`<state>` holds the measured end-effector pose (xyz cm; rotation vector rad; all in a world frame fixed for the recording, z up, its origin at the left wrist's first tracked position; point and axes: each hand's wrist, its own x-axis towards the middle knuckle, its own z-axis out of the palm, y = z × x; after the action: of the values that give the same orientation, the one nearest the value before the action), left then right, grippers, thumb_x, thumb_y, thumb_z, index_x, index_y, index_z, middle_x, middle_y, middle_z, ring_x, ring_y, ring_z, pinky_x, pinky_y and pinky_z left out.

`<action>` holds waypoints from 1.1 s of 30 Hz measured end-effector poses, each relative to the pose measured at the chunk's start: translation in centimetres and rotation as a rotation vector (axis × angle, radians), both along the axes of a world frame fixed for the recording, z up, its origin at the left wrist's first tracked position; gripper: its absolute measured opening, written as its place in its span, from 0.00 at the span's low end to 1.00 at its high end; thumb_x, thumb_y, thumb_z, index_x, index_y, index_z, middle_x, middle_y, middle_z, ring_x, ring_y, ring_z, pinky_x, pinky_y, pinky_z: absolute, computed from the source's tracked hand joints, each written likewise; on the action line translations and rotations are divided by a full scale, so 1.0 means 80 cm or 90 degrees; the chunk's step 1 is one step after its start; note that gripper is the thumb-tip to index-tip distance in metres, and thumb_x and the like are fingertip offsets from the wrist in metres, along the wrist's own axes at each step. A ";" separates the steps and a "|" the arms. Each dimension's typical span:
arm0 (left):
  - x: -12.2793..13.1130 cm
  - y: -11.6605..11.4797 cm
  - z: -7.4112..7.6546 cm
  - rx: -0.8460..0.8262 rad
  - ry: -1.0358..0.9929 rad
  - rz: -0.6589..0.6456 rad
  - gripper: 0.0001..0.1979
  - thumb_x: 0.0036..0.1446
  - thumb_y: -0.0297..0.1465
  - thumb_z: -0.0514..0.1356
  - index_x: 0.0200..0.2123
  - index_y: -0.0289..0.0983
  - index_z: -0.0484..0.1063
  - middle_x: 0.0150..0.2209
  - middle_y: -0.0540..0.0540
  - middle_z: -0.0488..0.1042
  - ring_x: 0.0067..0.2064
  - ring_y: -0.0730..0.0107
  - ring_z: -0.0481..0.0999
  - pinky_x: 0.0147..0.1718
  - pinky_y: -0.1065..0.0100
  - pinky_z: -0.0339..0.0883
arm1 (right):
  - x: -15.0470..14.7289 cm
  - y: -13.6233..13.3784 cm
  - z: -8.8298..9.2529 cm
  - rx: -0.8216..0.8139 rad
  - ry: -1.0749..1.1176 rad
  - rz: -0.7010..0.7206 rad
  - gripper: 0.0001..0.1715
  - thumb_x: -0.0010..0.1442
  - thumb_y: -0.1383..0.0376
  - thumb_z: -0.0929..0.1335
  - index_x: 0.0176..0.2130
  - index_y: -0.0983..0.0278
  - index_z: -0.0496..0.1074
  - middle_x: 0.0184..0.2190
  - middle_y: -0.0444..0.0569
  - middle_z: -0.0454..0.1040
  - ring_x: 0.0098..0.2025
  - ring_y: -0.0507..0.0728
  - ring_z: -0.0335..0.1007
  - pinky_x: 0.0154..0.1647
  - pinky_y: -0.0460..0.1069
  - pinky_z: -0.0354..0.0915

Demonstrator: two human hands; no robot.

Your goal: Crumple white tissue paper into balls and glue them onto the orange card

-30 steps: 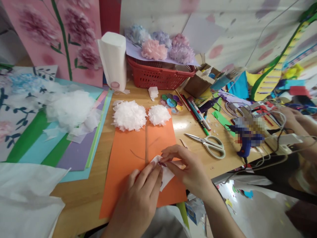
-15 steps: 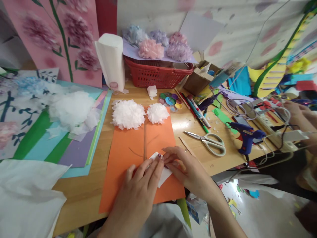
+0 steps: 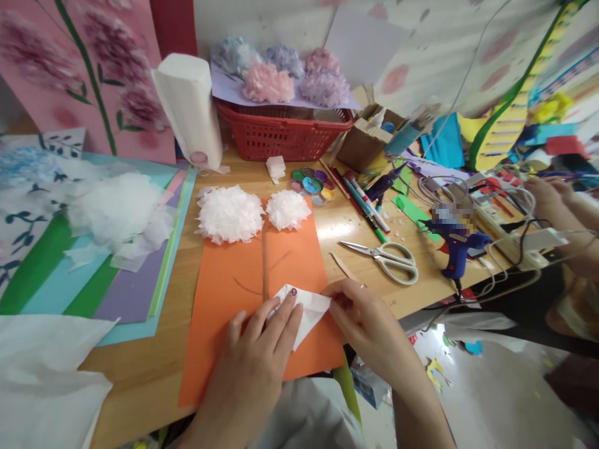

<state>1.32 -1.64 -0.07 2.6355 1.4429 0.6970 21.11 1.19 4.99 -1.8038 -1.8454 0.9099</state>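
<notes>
A folded piece of white tissue paper (image 3: 306,308) lies on an orange paper sheet (image 3: 243,287) on the wooden table. My left hand (image 3: 253,368) lies flat with its fingers stretched over the tissue's left part, pressing it down. My right hand (image 3: 362,321) pinches the tissue's right corner between thumb and fingers. Two white tissue pom-pom flowers, a big one (image 3: 229,214) and a small one (image 3: 287,209), sit at the orange sheet's top edge, above a thin brown stem line.
Scissors (image 3: 384,259) and a blue glue gun (image 3: 452,249) lie to the right, beside markers (image 3: 362,199) and a paint palette (image 3: 311,184). A red basket (image 3: 281,134) stands behind. Coloured sheets and loose tissue (image 3: 112,209) lie left. Another person's hand (image 3: 545,193) is at the far right.
The tissue piece has been opened out wider to the right under my hands. My right hand shifted right to its corner. The camera view drifted slightly.
</notes>
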 end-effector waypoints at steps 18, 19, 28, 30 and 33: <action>-0.001 0.003 0.004 0.042 -0.037 -0.013 0.23 0.72 0.25 0.42 0.55 0.37 0.74 0.57 0.46 0.77 0.56 0.61 0.72 0.46 0.58 0.58 | -0.074 -0.036 -0.012 0.245 -0.004 -0.146 0.07 0.65 0.68 0.67 0.43 0.58 0.75 0.36 0.42 0.83 0.35 0.53 0.81 0.35 0.46 0.73; -0.001 0.003 0.004 0.046 -0.038 -0.016 0.23 0.71 0.25 0.42 0.54 0.37 0.75 0.56 0.45 0.78 0.56 0.61 0.72 0.46 0.58 0.58 | -0.076 -0.039 -0.013 0.251 -0.010 -0.139 0.08 0.66 0.68 0.67 0.44 0.58 0.74 0.38 0.43 0.83 0.36 0.53 0.81 0.37 0.47 0.73; -0.003 0.001 0.006 0.044 0.005 -0.029 0.25 0.65 0.19 0.45 0.58 0.36 0.72 0.61 0.49 0.73 0.57 0.60 0.70 0.45 0.57 0.59 | -0.048 -0.039 -0.035 0.214 0.065 -0.240 0.08 0.64 0.65 0.67 0.44 0.60 0.73 0.38 0.49 0.82 0.38 0.57 0.81 0.37 0.50 0.76; -0.001 0.001 0.005 0.040 0.018 -0.028 0.25 0.63 0.18 0.47 0.57 0.39 0.73 0.61 0.52 0.73 0.56 0.58 0.70 0.43 0.56 0.59 | -0.040 -0.031 -0.035 0.185 0.114 -0.253 0.07 0.63 0.66 0.67 0.43 0.61 0.73 0.37 0.50 0.82 0.38 0.57 0.81 0.37 0.50 0.76; 0.001 0.001 0.005 0.042 0.037 -0.027 0.26 0.61 0.18 0.49 0.57 0.41 0.74 0.60 0.54 0.74 0.55 0.58 0.70 0.42 0.55 0.60 | -0.037 -0.025 -0.030 0.167 0.134 -0.258 0.08 0.61 0.66 0.68 0.42 0.61 0.73 0.35 0.49 0.82 0.36 0.57 0.81 0.35 0.49 0.76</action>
<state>1.38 -1.56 0.34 2.7504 1.3961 0.6814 18.12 -0.79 2.58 -1.7498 -1.3331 0.6430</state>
